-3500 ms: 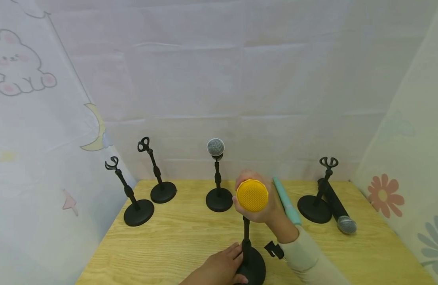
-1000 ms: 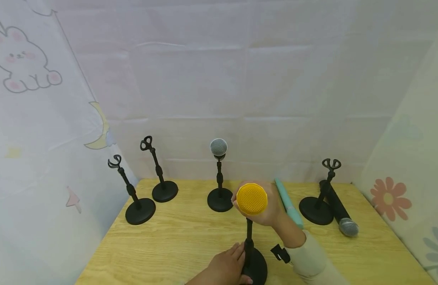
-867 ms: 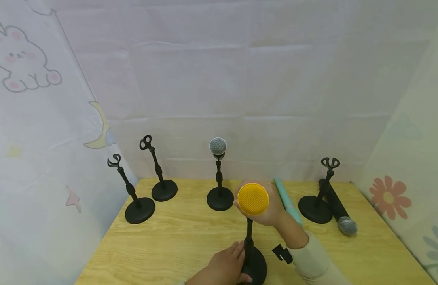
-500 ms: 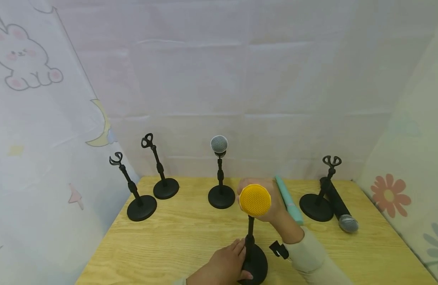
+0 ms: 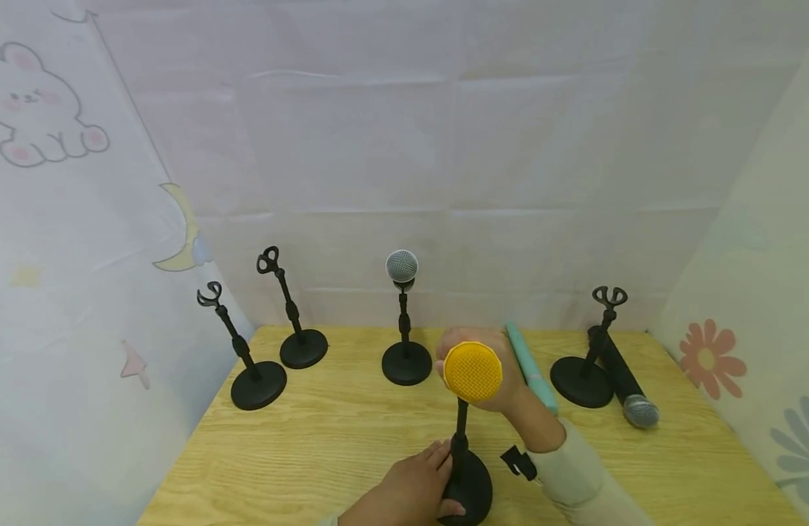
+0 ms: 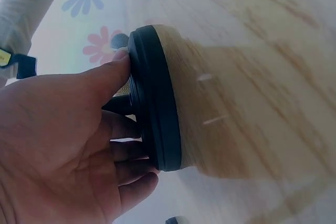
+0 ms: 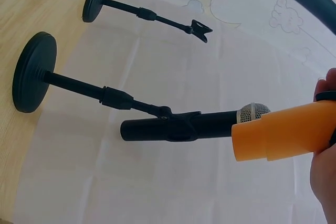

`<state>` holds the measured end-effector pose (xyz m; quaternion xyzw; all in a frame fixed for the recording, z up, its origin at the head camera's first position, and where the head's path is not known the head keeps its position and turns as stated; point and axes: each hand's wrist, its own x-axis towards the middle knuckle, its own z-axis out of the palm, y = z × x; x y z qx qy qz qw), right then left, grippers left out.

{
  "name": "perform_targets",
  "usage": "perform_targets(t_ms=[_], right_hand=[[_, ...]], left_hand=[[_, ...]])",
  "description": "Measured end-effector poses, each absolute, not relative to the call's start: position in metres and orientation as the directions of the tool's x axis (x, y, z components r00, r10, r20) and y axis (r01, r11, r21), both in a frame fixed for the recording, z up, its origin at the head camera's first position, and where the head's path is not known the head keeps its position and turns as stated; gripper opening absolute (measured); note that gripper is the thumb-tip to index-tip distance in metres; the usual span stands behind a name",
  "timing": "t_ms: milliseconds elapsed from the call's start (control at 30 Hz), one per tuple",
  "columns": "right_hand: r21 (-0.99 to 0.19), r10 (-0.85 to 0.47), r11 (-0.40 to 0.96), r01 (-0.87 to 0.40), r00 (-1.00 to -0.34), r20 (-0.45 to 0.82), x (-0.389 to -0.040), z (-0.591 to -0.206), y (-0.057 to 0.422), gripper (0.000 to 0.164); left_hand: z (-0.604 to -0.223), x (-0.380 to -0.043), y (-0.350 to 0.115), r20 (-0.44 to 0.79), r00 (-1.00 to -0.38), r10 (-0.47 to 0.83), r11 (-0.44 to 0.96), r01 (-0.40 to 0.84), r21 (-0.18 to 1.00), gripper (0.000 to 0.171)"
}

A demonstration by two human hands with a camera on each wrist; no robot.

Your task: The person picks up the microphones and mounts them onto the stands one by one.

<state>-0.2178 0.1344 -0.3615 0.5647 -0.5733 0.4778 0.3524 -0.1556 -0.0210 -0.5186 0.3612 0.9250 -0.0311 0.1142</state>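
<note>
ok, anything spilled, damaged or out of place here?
No spill or damage visible. Mildly odd: the black microphone lies loose on the table beside the right-side stand, though that stand holds nothing. A teal handle-shaped thing also lies loose nearby.

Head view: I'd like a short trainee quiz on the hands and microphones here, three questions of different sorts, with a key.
1. Which colour is the microphone gripped by the right hand?
A) teal
B) yellow
C) black
2. True or false: the left hand is holding up a second microphone.
3. How many silver-headed microphones show in the head view?

Key:
1. B.
2. False; it touches the base of the nearest stand.
3. Two: one on the middle stand, one lying beside the rightmost stand.
</note>
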Motion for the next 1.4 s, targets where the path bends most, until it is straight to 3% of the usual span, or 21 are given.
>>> perform_targets(t_ms=[233, 400, 567, 733, 833, 1000, 1167, 1400], right_hand=[[-0.235, -0.345, -0.061, -0.97, -0.2, 0.917, -0.211, -0.361, 0.139, 0.022], [-0.355, -0.391, -0.094, -0.93, -0.294, 0.872, -0.205, -0.361, 0.144, 0.024], [-0.432, -0.416, -0.022, -0.902, -0.384, 0.824, -0.199, -0.361, 0.149, 0.019], [-0.518, -0.433, 0.056, -0.853, -0.488, 0.758, -0.192, -0.361, 0.154, 0.033], [-0.541, -0.432, 0.089, -0.837, -0.521, 0.736, -0.19, -0.362, 0.155, 0.037], [-0.557, -0.437, 0.126, -0.821, -0.55, 0.712, -0.187, -0.362, 0.156, 0.032], [-0.56, -0.428, 0.164, -0.812, -0.57, 0.701, -0.187, -0.361, 0.154, 0.03], [-0.479, -0.424, 0.107, -0.871, -0.475, 0.771, -0.191, -0.364, 0.155, 0.021]], left_hand=[[-0.512, -0.16, -0.03, -0.176, -0.689, 0.703, 0.709, 0.663, 0.241, 0.076], [-0.51, -0.162, -0.033, -0.191, -0.706, 0.682, 0.72, 0.603, 0.343, 0.071], [-0.511, -0.164, -0.033, -0.168, -0.726, 0.667, 0.702, 0.537, 0.468, 0.065], [-0.508, -0.166, -0.034, -0.048, -0.711, 0.702, 0.6, 0.554, 0.577, 0.049], [-0.507, -0.168, -0.034, 0.029, -0.687, 0.726, 0.475, 0.532, 0.701, 0.036], [-0.512, -0.167, -0.032, 0.17, -0.661, 0.731, 0.196, 0.442, 0.875, 0.032], [-0.51, -0.167, -0.029, 0.249, -0.669, 0.7, 0.021, 0.368, 0.93, 0.036], [-0.503, -0.167, -0.024, 0.33, -0.669, 0.666, -0.036, 0.412, 0.91, 0.023]])
